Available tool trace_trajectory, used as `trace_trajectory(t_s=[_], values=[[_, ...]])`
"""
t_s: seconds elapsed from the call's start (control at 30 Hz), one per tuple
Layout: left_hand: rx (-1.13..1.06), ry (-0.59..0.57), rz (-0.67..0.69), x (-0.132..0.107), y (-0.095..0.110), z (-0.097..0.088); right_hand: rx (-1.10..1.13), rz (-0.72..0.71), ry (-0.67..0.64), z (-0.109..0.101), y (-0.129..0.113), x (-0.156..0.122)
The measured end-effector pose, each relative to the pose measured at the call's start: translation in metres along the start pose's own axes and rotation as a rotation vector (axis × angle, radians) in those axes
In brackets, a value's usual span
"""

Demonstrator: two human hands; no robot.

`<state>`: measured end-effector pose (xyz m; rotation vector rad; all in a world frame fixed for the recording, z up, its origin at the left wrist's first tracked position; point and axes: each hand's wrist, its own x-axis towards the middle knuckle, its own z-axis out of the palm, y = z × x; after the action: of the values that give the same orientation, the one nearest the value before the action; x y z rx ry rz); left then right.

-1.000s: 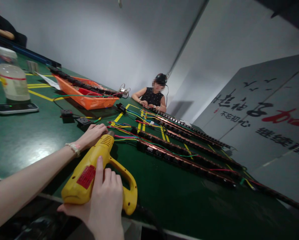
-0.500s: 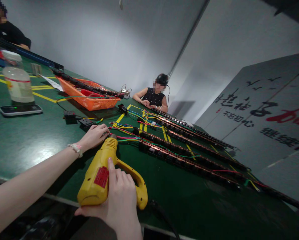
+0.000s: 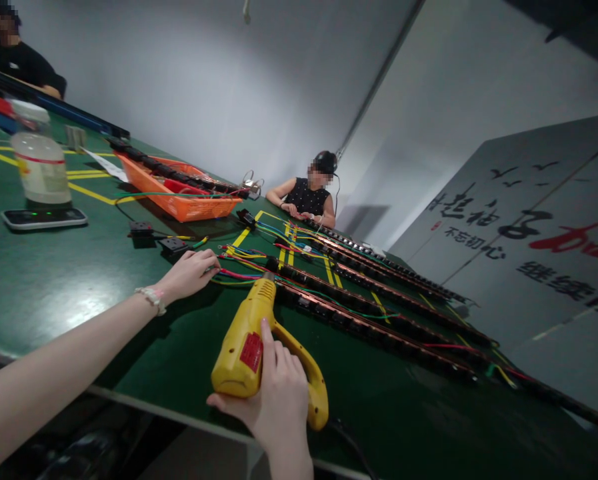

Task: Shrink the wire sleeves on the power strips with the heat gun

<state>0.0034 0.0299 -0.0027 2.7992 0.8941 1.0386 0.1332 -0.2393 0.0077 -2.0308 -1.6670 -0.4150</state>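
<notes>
Nearer the wearer than the orange basket (image 3: 193,209), and to its right, is the yellow heat gun (image 3: 239,353), held in the right hand (image 3: 283,393) — fingers wrapped round its body, the index finger stretched along its side. Its nozzle points toward coloured wires (image 3: 239,274) at the end of the nearest copper-coloured strip (image 3: 349,321). Directly in front of the basket, the left hand (image 3: 191,275) pinches pinkish-red ones among these wires between thumb and fingers. Two black blocks (image 3: 173,246) lie on the green table (image 3: 143,360) just before the basket; left of it stands a bottle (image 3: 43,170). Further strips (image 3: 393,292) stretch off to the basket's right — beyond them sits a co-worker (image 3: 307,196).
</notes>
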Motion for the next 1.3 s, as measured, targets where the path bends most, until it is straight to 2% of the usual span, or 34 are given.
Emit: trace_trajectory(t_s=[0.2, 0.43, 0.77, 1.0, 1.3], values=[[0.011, -0.019, 0.009, 0.0, 0.001, -0.002, -0.005, 0.012, 0.007, 0.001, 0.004, -0.001], [0.026, -0.024, -0.015, 0.003, 0.003, 0.001, -0.021, 0.015, 0.028, 0.0, -0.003, -0.002], [0.007, -0.003, -0.012, 0.003, 0.004, -0.001, -0.025, -0.083, 0.005, 0.003, -0.037, 0.003], [-0.017, -0.028, -0.026, 0.003, 0.004, -0.002, -0.004, -0.131, 0.0, 0.015, -0.066, 0.005], [-0.042, -0.062, -0.033, 0.002, 0.004, -0.005, 0.037, -0.129, -0.021, 0.013, -0.072, 0.009]])
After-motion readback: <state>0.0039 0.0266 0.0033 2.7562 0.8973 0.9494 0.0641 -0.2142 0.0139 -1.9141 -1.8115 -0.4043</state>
